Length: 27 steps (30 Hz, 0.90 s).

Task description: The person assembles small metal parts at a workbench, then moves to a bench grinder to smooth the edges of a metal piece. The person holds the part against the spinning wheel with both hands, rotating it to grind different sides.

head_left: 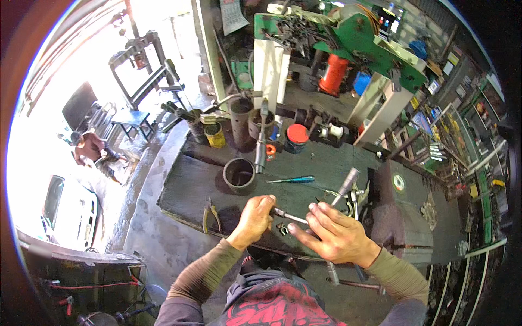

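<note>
My left hand (253, 221) is closed around one end of a slim metal rod (293, 218), held over the near edge of the dark workbench (190, 182). The rod's other end reaches the fingers of my right hand (334, 233), which are loosely stretched out and apart; whether they touch it is hard to tell. A small metal clip-like part (282, 229) shows below the rod. Pliers with yellowish handles (211, 216) lie left of my left hand. Beyond my hands are a blue screwdriver (293, 179) and a short wide metal cylinder (239, 175).
At the back of the bench stand a red-lidded can (297, 137), a yellow tin (215, 136) and a tall metal tube (240, 122). Metal tools (348, 185) lie beyond my right hand. Behind rises a green press frame (375, 51). Another person (92, 149) is far left.
</note>
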Motion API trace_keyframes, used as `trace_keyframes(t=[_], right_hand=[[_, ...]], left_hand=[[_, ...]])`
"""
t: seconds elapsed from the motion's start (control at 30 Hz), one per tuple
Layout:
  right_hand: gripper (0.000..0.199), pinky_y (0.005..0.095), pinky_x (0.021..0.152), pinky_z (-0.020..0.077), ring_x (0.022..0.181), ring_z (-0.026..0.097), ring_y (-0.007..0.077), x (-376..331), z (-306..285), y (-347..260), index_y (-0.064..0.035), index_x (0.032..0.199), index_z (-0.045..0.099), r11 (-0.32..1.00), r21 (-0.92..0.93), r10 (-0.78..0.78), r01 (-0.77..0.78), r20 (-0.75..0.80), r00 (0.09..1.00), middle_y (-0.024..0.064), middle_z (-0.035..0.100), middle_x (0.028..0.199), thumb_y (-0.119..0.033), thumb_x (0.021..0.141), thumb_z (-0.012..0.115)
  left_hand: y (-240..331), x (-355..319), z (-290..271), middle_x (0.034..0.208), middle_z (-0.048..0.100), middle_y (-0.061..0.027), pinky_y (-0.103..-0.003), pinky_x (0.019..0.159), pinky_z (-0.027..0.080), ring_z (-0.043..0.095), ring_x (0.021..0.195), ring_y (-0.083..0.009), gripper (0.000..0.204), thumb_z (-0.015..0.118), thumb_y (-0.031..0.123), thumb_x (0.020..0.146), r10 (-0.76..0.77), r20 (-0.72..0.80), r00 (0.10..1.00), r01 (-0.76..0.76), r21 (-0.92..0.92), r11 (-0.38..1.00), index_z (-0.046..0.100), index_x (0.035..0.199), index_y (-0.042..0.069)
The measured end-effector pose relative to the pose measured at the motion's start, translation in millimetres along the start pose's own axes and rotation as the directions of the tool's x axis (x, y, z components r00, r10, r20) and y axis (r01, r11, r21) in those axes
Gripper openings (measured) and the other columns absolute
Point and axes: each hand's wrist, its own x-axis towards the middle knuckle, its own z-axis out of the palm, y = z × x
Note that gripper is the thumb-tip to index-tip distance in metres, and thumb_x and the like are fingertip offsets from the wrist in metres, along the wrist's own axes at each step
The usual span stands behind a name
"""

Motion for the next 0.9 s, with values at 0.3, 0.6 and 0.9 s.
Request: trace_keyframes(t=[0.3,0.6,0.9], right_hand=[[0.061,0.0253,0.045,0.0475,0.049,0.061,0.0152,-19.8,16.0,-43.4,0.0081,0.139,0.053,-0.736,0.629,0.365,-0.252,0.682,0.634,0.0134,0.068,0.067,-0.041,0.104,0.048],[0.039,0.0434,0.091,0.0458,0.102,0.060,0.0312,23.5,16.6,-17.9,-0.0043,0.116,0.073,0.396,0.917,0.404,0.034,-0.208,0.891,0.0139,0.067,0.110,-0.035,0.101,0.056],[0.041,0.0440,0.106,0.0454,0.124,0.060,0.0298,11.2,-12.2,-1.0,-0.0048,0.119,0.072,0.983,0.120,0.184,-0.140,-0.658,0.730,0.0141,0.066,0.132,-0.035,0.094,0.060]], left_hand=[[14.0,7.8,10.7,0.060,0.050,-0.0057,-0.032,0.052,0.037,0.047,0.053,-0.0139,0.044,0.040,0.030,0.106,0.706,-0.130,0.696,-0.625,0.375,0.685,0.057,0.076,0.002],[-35.2,18.9,36.2,0.074,0.053,-0.0031,-0.033,0.058,0.041,0.051,0.067,-0.0142,0.034,0.048,0.033,0.104,0.161,0.645,0.747,-0.023,-0.217,0.976,0.054,0.085,0.005],[-16.0,-23.2,46.6,0.103,0.061,-0.0043,-0.029,0.071,0.050,0.060,0.093,-0.0143,0.029,0.046,0.033,0.106,-0.112,0.802,0.587,0.807,-0.567,0.168,0.054,0.118,0.007]])
